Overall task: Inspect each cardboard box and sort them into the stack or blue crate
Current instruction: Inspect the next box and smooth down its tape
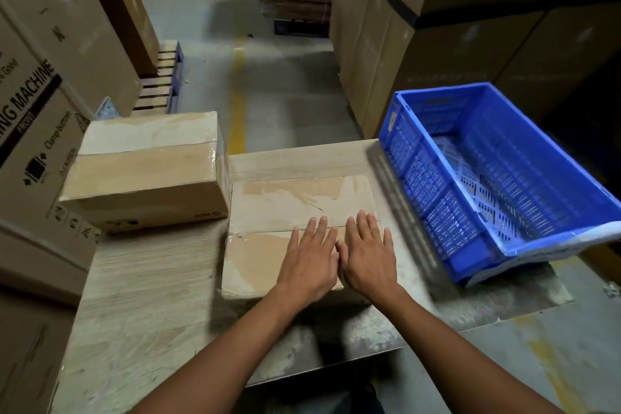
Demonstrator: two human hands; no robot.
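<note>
– Warehouse aisle, tall cartons on either side; the head view looks down on a film-wrapped table [141,296].
– Box being checked?
– Cardboard box [295,205] lies flat mid-table, toward the near edge. Left hand [311,260] and right hand [368,255] rest side by side on its near-right top, fingers straight, slightly spread, gripping nothing.
– Step?
– Inspection, I'd judge: palms feeling the lid. Not yet sorted.
– Condition?
– Brown tape along the seam, pale torn patches, wrinkled clear film. No crushing visible from above.
– Next?
– Decide, then grip both sides and lift: left onto the stack [144,165] just beside it, or right into the blue crate [426,178], which looks empty.
</note>
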